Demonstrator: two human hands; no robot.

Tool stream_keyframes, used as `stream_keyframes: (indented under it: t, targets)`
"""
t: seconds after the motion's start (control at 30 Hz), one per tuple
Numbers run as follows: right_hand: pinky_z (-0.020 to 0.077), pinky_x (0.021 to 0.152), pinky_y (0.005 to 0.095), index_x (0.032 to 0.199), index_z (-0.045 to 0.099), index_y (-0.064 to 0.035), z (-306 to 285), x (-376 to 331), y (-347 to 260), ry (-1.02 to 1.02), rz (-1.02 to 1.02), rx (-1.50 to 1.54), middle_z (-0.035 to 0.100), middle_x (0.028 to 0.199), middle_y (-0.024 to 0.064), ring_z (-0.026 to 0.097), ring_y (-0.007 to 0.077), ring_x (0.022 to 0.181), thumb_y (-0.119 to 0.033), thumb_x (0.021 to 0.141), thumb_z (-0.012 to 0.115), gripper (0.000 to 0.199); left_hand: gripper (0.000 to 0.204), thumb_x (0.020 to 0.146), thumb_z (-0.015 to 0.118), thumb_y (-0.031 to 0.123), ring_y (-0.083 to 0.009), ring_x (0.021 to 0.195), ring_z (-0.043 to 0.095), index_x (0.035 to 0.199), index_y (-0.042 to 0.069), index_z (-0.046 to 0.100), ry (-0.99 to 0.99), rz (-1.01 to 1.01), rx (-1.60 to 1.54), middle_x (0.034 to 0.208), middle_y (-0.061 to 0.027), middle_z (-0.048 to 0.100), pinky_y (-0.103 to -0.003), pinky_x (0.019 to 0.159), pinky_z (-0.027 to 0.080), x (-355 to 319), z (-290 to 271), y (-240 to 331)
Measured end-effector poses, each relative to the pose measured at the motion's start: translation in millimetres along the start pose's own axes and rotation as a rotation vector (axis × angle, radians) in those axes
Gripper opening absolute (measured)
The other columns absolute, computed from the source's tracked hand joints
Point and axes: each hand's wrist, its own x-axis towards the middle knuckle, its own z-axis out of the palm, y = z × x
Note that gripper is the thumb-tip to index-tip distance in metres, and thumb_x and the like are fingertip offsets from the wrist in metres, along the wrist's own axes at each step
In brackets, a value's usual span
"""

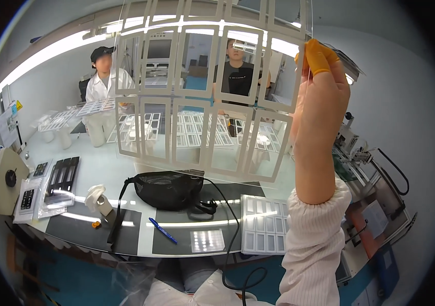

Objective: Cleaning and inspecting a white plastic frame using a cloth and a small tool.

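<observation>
Black trays (63,176) at table's (105,168) left, then black pouch (169,189) and blue pen (162,230) near the front edge. Clear sheet with white frame grid (197,92) held up high, upright. Right hand (322,97) pinches its right edge, yellow-capped fingertips (315,56) closed on it. Left hand not seen

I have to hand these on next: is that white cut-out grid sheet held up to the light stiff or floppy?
The grid sheet probably flexes easily: it looks thin, mostly open windows between narrow strips. Pinched only at one edge by the right hand, it holds roughly flat, so likely very light. The narrow strips could tear or kink.
</observation>
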Motion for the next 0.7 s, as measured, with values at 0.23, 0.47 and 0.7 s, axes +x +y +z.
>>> stream_keyframes:
  t: [0.23,0.47,0.7]
  targets:
    - [0.0301,0.095,0.0238,0.103,0.05,0.0018,8,13,-15,0.065,-0.057,0.115,0.049,0.099,0.007,0.046,0.0131,0.097,-0.006,0.08,0.047,0.025,0.042,0.077,0.05,0.043,-0.0175,0.042,0.043,0.054,0.007,0.054,0.012,0.285,0.454,0.049,-0.0053,0.047,-0.032,0.043,0.035,-16,-23,54]
    - [0.0235,0.101,0.0269,0.106,0.048,0.0001,-2,10,-4,0.073,-0.065,0.169,0.045,0.107,0.0061,0.043,0.0129,0.103,-0.008,0.08,0.047,0.027,0.037,0.076,0.052,0.038,-0.0177,0.043,0.045,0.057,0.007,0.056,0.001,0.517,0.85,0.051,-0.0056,0.049,-0.032,0.045,0.037,-4,-21,76]
    - [0.0297,0.071,0.018,0.092,0.053,0.0003,21,8,-14,0.042,-0.059,0.012,0.047,0.078,0.0018,0.039,0.0066,0.069,-0.006,0.075,0.044,0.02,0.032,0.074,0.054,0.034,-0.018,0.045,0.047,0.06,0.006,0.058,0.0,0.673,1.178,0.053,-0.0059,0.052,-0.033,0.046,0.039,33,-33,63]
